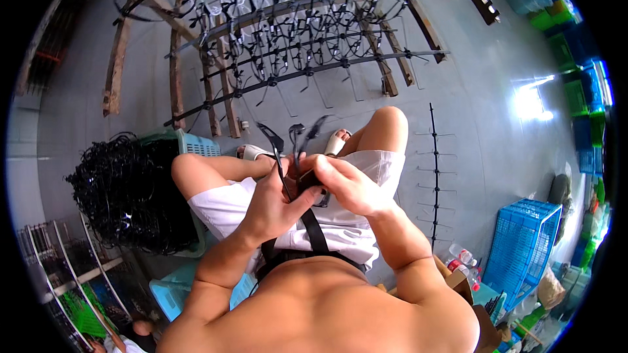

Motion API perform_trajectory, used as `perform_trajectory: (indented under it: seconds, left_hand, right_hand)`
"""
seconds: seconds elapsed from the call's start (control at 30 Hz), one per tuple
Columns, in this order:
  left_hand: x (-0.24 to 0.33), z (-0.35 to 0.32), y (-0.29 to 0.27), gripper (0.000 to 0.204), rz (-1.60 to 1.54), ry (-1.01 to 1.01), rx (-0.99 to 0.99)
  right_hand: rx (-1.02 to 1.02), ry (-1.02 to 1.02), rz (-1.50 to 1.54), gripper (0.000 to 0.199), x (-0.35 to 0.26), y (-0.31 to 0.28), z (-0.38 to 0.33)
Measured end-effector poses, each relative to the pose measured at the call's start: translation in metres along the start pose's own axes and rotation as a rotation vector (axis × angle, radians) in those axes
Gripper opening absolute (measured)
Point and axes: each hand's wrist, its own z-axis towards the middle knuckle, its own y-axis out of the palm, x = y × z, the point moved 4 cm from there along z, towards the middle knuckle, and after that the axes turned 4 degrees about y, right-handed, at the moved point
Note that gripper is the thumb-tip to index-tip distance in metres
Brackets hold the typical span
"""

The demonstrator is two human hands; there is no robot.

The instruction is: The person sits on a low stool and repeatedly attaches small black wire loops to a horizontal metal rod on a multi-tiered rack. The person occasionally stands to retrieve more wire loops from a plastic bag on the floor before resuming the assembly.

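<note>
In front of my lap, both hands are closed around a black plastic part (297,132) with long thin arms that end in flat paddles pointing away from me. My left hand (269,206) grips its left side, thumb laid across toward the middle. My right hand (347,186) pinches the right side with thumb and fingers. My fingers hide the part's centre, so its exact kind cannot be told. To the left, a heap of glossy black plastic parts (127,202) overflows a light-blue crate (199,145).
Ahead stands a rack of black rods (311,70) hung with many black looped parts, on wooden legs (116,72). A rod with wire hooks (436,157) lies on the floor at right. Beyond are a blue crate (517,248), plastic bottles (461,255) and stacked bins (577,98).
</note>
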Motion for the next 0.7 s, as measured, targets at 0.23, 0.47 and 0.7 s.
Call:
perform_trajectory:
  seconds: [0.23,0.47,0.7]
  left_hand:
    - [0.003,0.011,0.020,0.038,-0.060,0.067,0.037]
    - [0.051,0.030,0.029,0.015,0.302,0.244,-0.118]
    - [0.067,0.081,0.045,0.020,-0.890,0.145,-0.197]
  right_hand:
    - [-0.038,-0.235,0.400,0.051,0.012,-0.021,-0.025]
    - [0.106,-0.148,-0.044,0.042,-0.012,-0.054,-0.055]
    - [0.193,-0.875,0.318,0.024,-0.090,-0.130,-0.139]
